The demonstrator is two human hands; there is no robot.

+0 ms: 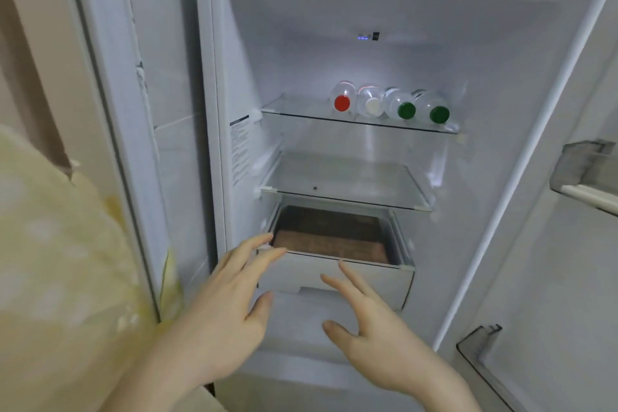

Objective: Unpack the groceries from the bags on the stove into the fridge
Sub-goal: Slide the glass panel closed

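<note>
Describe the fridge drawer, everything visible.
The drawer sits at the bottom of the fridge compartment, under the lower glass shelf. It is pulled partly out. Front panel is pale grey-white plastic with a recessed grip at its lower edge; side walls look translucent. Its inside looks dark brown, with no items visible. The left hand has fingertips on the front's top left corner; the right hand is open before the front, contact unclear.

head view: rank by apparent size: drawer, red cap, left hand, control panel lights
1. Drawer
2. Left hand, though nearness to the camera inflates it
3. Red cap
4. Control panel lights
</note>
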